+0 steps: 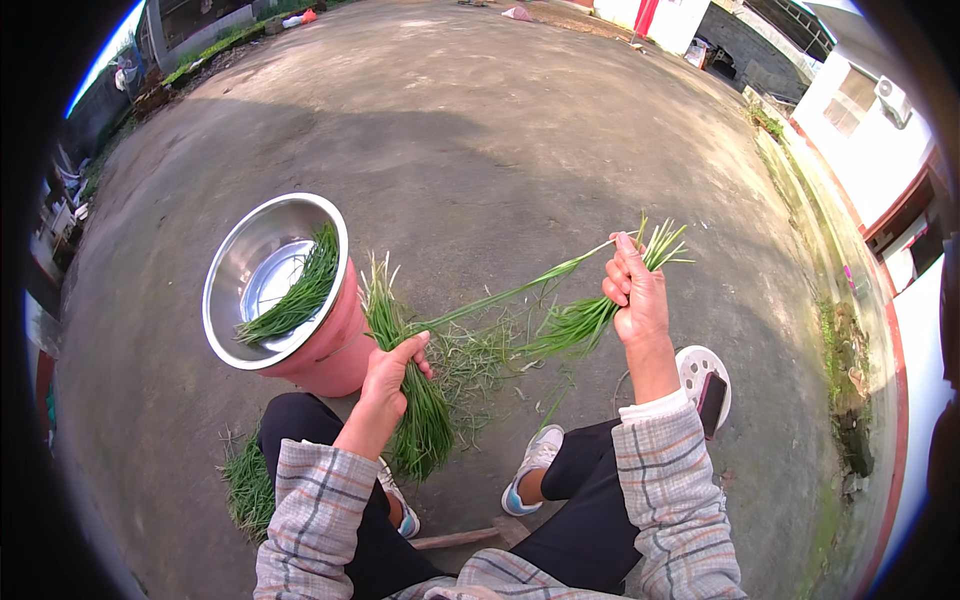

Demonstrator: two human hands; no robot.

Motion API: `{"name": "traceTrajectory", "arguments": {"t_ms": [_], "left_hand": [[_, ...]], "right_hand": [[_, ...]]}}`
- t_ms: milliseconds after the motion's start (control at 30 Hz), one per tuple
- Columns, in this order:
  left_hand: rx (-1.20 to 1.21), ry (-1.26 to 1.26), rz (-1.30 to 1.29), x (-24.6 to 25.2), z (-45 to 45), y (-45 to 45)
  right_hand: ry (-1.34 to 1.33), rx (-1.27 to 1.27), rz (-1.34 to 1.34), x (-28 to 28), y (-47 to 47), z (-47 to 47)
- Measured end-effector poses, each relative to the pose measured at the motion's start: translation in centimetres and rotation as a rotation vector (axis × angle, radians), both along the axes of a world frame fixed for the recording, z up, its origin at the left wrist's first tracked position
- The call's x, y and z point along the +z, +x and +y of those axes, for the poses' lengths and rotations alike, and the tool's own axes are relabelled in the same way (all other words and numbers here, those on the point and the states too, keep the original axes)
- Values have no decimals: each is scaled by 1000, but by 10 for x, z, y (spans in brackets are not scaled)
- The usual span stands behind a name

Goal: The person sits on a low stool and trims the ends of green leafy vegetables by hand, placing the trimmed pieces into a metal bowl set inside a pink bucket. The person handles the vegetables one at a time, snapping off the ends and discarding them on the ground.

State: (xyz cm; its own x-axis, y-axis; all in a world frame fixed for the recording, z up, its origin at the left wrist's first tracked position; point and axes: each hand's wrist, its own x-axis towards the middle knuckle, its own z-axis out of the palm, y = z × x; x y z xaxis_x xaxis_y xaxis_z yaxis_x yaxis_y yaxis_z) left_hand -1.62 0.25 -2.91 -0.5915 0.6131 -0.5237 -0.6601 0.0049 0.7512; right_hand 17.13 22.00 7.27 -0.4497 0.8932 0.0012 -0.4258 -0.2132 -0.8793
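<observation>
My left hand [391,375] is closed around a thick bunch of thin green stalks [424,427], like garlic chives, its pale ends pointing up. My right hand [637,296] grips a smaller bunch [581,324], pale ends at the top. A few long green strands [510,295] stretch between the two hands, pinched at the right thumb and fingers. Left of my left hand, a steel basin [217,300] sits tilted on a pink bucket [337,360], with more green stalks [304,292] lying inside it.
Loose trimmings [476,360] lie scattered on the concrete between my hands. Another green pile [251,487] is on the ground beside my left knee. A phone [711,405] rests on a white perforated stool or lid [694,364] at the right. Part of a wooden seat [457,538] shows between my legs.
</observation>
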Motion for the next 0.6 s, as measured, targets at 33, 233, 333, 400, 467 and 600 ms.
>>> {"name": "traceTrajectory", "arguments": {"t_ms": [33,233,333,400,467,600], "left_hand": [[48,28,-20,-1,0,-6],[116,49,26,-4,-3,-14],[62,14,80,-3,-3,-16],[62,8,88,-2,-4,-16],[87,20,91,0,-5,-17],[146,46,99,6,-4,-16]], "right_hand": [[-11,17,-23,-2,1,0],[38,-77,-84,-4,6,5],[81,-175,-63,3,15,15],[75,-94,-113,2,19,16],[66,-64,-156,-2,18,14],[371,-365,-394,-10,13,13]]}}
